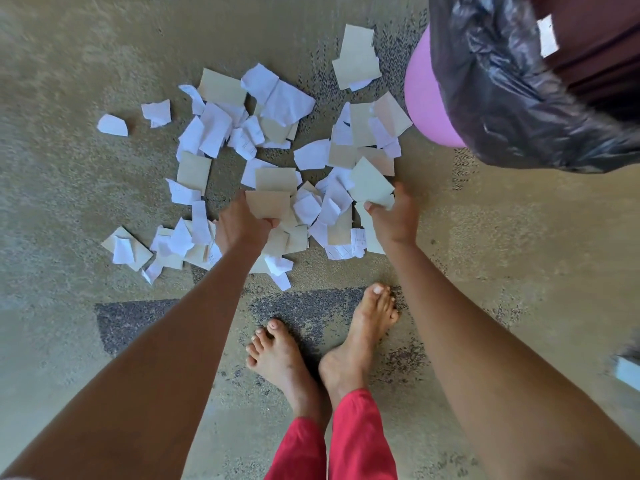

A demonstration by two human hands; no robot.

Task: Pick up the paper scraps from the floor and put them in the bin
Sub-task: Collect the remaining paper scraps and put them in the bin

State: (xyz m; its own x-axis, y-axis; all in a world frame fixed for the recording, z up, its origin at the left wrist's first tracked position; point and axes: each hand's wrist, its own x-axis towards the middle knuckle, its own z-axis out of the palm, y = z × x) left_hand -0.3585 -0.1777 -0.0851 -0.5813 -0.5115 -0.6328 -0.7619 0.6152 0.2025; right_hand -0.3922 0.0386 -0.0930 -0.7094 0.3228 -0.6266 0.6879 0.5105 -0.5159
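Observation:
Several torn white and tan paper scraps [263,133] lie spread over the floor in front of me. My left hand [242,226] is shut on a tan scrap [268,204] at the near edge of the pile. My right hand [393,220] grips a pale green-tan scrap [370,183], lifted a little above the others. At the upper right stands the pink bin [424,98], lined with a black plastic bag [502,91]; a white scrap [548,36] shows inside it.
Worn concrete floor [86,202] with dark patches. My bare feet [329,344] and red trouser legs [332,441] stand just behind the pile. A pale object [627,370] sits at the right edge. A dark red surface [595,46] lies beyond the bin.

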